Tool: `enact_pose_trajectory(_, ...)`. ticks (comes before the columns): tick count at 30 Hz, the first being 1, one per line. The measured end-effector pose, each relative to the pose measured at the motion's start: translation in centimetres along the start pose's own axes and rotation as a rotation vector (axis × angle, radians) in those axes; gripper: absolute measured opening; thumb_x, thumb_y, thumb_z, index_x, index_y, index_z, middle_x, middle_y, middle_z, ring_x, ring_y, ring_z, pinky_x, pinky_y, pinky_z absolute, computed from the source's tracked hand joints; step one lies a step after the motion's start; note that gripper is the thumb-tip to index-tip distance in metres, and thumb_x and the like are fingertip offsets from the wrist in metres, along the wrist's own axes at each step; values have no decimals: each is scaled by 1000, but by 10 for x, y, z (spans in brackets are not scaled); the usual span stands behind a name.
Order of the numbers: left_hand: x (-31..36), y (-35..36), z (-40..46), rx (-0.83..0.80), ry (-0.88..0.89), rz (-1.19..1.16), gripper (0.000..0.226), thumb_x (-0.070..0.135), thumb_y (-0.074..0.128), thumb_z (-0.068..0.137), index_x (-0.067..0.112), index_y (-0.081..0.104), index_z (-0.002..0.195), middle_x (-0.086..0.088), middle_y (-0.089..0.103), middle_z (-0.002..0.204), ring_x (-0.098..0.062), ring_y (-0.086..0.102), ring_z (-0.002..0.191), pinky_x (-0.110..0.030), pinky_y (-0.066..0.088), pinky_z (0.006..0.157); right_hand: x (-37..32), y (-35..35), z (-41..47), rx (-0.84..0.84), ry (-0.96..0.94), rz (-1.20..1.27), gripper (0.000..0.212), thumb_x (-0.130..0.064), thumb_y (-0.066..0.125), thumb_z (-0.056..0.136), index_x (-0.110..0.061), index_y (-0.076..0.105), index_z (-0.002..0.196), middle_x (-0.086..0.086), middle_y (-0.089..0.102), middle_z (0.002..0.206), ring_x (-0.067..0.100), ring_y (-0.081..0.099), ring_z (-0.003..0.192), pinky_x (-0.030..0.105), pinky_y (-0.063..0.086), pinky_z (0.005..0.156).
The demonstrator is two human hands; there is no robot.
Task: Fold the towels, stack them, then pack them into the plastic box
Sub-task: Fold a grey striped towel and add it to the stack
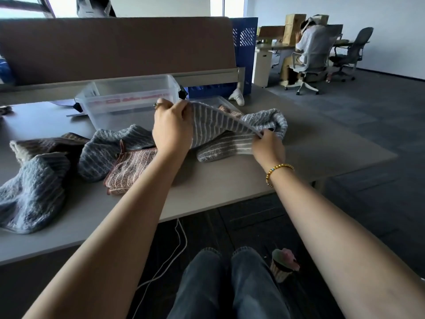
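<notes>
A grey towel with white stripes [213, 125] is held just above the table, stretched between both hands. My left hand [172, 127] pinches its far left corner, and my right hand [268, 146] pinches its near right corner. The towel's lower part rests on the table [299, 162]. Behind it lies a crumpled blue-grey towel [269, 119]. A folded pink-brown towel [131, 169] lies left of my left forearm. More blue-grey towels [32, 194] and a dark brown one [48, 143] are crumpled at the left. The clear plastic box [128, 100] stands behind the towels and looks empty.
The box's clear lid [218, 103] lies right of the box, partly under a towel. A brown desk divider [115, 47] runs along the back. A white cable [174, 254] hangs below the table edge. A cupcake-shaped object [284, 263] lies on the floor. A person sits at a far desk [312, 47].
</notes>
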State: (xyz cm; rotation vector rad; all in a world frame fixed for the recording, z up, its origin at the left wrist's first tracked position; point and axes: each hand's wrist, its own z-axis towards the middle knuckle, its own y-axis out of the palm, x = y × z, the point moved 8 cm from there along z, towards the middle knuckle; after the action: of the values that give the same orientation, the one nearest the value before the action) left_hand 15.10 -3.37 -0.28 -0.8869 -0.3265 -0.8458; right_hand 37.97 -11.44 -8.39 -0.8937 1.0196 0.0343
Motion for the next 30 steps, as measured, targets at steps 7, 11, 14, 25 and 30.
enact_pose_trajectory(7, -33, 54, 9, -485, -459, -455, 25, 25, 43, 99, 10, 62, 102, -1, 63, 53, -15, 63, 45, -27, 54, 52, 24, 14, 20, -225, 297, 498, 32, -8, 26, 99, -7, 46, 124, 7, 67, 71, 7, 58, 32, 12, 34, 29)
enact_pose_trajectory(11, -28, 68, 33, -396, -491, -733, 24, 21, 39, 100, 13, 58, 112, 4, 59, 83, -12, 57, 74, -30, 53, 70, -9, 16, 36, -306, 360, 927, 36, 0, 26, 100, -8, 55, 119, 21, 60, 118, 23, 70, 64, 22, 55, 45)
enact_pose_trajectory(14, -9, 55, 67, -238, -325, -740, 22, 22, 42, 96, 22, 55, 78, 1, 52, 81, -14, 51, 79, -32, 42, 70, -40, -18, 63, -114, 146, 907, 36, 2, 30, 99, -10, 59, 115, 15, 54, 128, 21, 66, 87, 20, 59, 57)
enact_pose_trajectory(25, -44, 54, -47, -131, -296, -159, 27, 16, 41, 93, -2, 60, 101, -20, 47, 134, -32, 43, 122, -30, 34, 98, 13, 0, -12, 42, -439, -183, 29, -6, 53, 84, -10, 72, 106, 5, 58, 124, 25, 51, 118, 30, 45, 95)
enact_pose_trajectory(30, -34, 80, -80, -434, 82, 309, 36, 21, 46, 90, 10, 47, 125, -16, 59, 124, -30, 43, 128, -41, 17, 117, 34, 29, -28, -434, -306, -275, 46, -12, 38, 92, -25, 55, 133, -4, 36, 151, 19, 34, 139, 31, 31, 113)
